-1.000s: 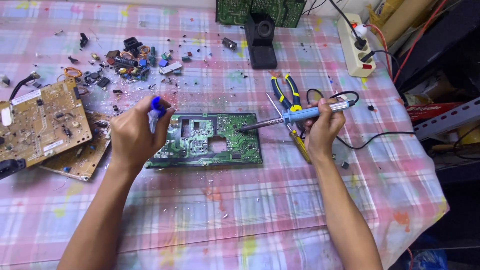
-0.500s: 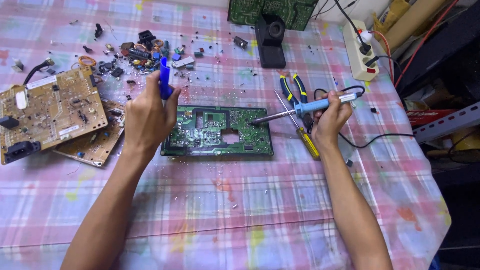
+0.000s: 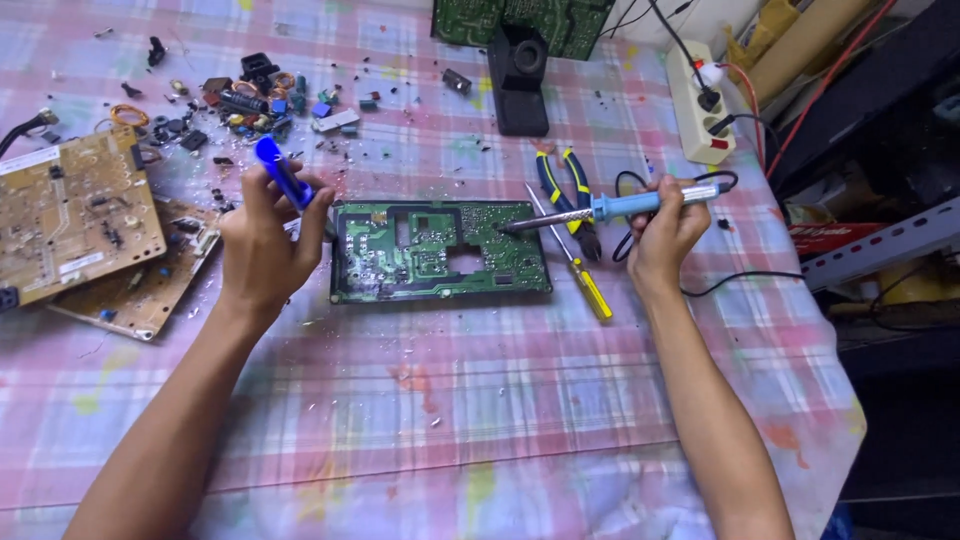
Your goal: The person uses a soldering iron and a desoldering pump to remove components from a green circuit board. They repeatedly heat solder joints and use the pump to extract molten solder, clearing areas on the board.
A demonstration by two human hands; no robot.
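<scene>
A green circuit board (image 3: pixel 440 252) lies flat in the middle of the checked tablecloth. My left hand (image 3: pixel 262 245) grips a blue desoldering pump (image 3: pixel 283 176) at the board's left end, its tip hidden behind my fingers. My right hand (image 3: pixel 665 225) holds a blue-handled soldering iron (image 3: pixel 610 208) nearly level, its metal tip resting over the board's upper right part. The iron's black cord loops off to the right.
Two brown circuit boards (image 3: pixel 70 220) lie at the left. Loose electronic parts (image 3: pixel 240 100) are scattered at the back left. Blue-handled pliers (image 3: pixel 565 185) and a yellow screwdriver (image 3: pixel 590 290) sit by my right hand. A white power strip (image 3: pixel 700 105) and black stand (image 3: pixel 518 65) are behind.
My left hand has lifted the blue pump upright from beside the board and tilted it toward the board's left end. The soldering iron tip has stayed over the board.
</scene>
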